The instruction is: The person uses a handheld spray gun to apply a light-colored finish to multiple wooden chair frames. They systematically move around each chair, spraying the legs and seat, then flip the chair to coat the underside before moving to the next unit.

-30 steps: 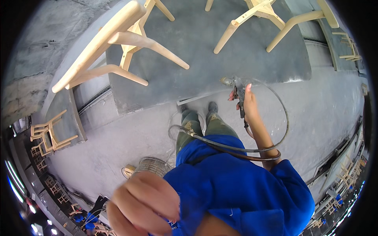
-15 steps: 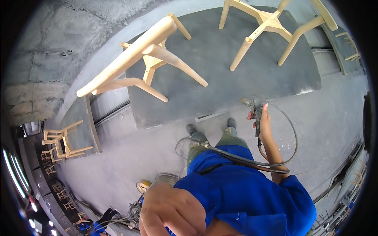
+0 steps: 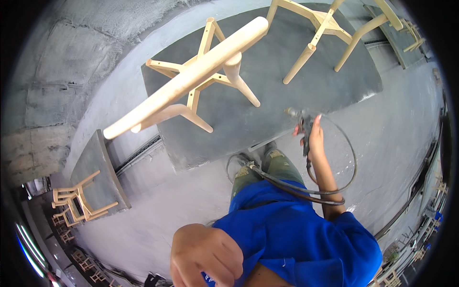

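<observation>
My right hand (image 3: 315, 138) is wrapped round the grip of a dark spray gun (image 3: 304, 126), held out in front of me near the table's front edge. A dark hose (image 3: 355, 162) loops from the gun round my forearm and across my waist. Close to the camera, my left hand (image 3: 206, 253) is raised in front of my blue shirt with its fingers curled. What they close on, if anything, is hidden; a scrap of blue shows between them. Ahead, a pale wooden chair frame (image 3: 191, 79) stands on the grey table (image 3: 267, 52), its curved top rail nearest me.
A second wooden chair frame (image 3: 327, 26) stands at the table's far right. To the left, a low grey platform (image 3: 112, 186) bears small-looking chairs (image 3: 81, 201); another chair (image 3: 415, 36) is at the far right. A rough grey wall (image 3: 57, 86) rises at the upper left.
The view has shifted, and the near chair frame now shows from another angle. My feet have come closer together. The spray gun has moved slightly left and up in view; both grips look the same.
</observation>
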A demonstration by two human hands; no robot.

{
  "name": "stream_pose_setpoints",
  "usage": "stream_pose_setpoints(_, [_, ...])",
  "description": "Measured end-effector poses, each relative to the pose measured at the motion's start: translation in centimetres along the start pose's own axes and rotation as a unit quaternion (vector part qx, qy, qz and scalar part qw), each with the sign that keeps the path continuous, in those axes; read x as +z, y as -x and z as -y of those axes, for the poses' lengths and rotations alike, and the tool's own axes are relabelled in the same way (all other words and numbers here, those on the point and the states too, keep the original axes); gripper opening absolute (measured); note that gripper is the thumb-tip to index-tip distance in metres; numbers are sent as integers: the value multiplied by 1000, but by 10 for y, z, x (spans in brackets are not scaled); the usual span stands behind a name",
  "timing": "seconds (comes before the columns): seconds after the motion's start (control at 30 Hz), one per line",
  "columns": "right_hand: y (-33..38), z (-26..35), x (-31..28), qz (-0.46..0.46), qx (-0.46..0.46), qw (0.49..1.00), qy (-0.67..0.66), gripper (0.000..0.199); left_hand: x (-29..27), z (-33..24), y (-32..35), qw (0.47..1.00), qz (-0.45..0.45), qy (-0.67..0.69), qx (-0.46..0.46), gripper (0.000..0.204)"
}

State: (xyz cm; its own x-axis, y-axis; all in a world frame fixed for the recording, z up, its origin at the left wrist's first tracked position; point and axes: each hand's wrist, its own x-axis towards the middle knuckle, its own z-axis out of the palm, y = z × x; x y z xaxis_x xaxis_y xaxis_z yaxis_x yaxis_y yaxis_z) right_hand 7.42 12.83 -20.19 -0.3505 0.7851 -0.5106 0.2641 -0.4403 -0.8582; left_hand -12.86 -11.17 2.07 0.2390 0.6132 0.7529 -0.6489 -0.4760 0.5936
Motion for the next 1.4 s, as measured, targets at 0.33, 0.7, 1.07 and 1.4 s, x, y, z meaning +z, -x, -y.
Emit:
stream_pose_setpoints(0.33, [-211,143,95,105,-68,958,-257,88,-11,146,247,618,-490,-227,-571,51])
stream_pose_setpoints(0.7, [-358,25,135,-116,65,978,-162,81,24,162,181,500,-617,-234,-560,42])
stream_pose_setpoints(1.07, [-267,100,66,159,44,959,-231,81,-88,229,155,386,-445,-647,-484,75])
stream_pose_setpoints(1.4, [-237,109,27,244,70,949,-189,84,-111,281,159,547,-295,-542,-566,47])
